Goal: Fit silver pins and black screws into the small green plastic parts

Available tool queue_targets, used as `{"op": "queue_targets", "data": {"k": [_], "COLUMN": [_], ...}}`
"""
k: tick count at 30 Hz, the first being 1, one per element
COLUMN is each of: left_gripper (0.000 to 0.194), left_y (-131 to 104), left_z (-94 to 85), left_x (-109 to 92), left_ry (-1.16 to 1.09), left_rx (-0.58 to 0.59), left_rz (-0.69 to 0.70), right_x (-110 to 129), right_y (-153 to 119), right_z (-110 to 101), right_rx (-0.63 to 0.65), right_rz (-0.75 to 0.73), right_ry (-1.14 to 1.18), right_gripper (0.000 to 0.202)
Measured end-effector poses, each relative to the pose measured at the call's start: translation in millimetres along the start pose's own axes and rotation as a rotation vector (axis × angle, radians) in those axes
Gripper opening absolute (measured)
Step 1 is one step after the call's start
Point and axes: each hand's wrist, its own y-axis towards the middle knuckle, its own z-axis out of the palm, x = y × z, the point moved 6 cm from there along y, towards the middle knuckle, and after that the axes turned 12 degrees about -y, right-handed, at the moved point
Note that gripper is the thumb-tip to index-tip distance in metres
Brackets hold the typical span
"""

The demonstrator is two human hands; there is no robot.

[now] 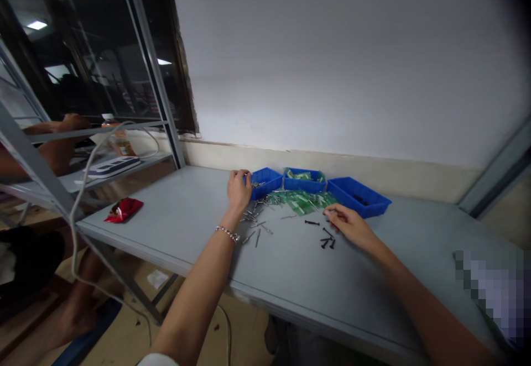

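My left hand (239, 192), a bracelet on its wrist, is at the left edge of a blue bin (269, 182) of small silvery metal parts. Its fingers are curled together; what they hold is hidden. My right hand (345, 223) is closed in a pinch just above several black screws (327, 242) on the table; anything between its fingertips is too small to name. Loose silvery pins (258, 237) lie scattered between the hands. Small green bags (302, 201) are spread before the middle blue bin (305, 182), which holds more. Dark pieces lie in the right blue bin (375, 207).
The grey table (174, 228) meets a white wall behind the bins. A red packet (124, 210) lies at its left end. Beyond a metal frame are a power strip (114, 167), a bottle (120, 139) and another person's arm (53, 150). A blurred-out object (493, 288) lies at right.
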Motion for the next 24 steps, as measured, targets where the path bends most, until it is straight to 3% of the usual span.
{"op": "queue_targets", "data": {"k": [8,24], "left_gripper": [0.019,0.027], "left_y": [-0.1,-7.1], "left_z": [9.2,23.2], "left_x": [11.1,14.2], "left_ry": [-0.008,0.113], "left_rx": [0.054,0.235], "left_rz": [-0.013,-0.054], "right_x": [-1.8,-5.1], "right_y": [-0.4,1.1], "right_z": [1.8,2.2], "right_rx": [0.017,-0.016], "right_rz": [-0.017,-0.034], "right_ry": [-0.058,-0.107], "right_gripper": [0.032,0.032]}}
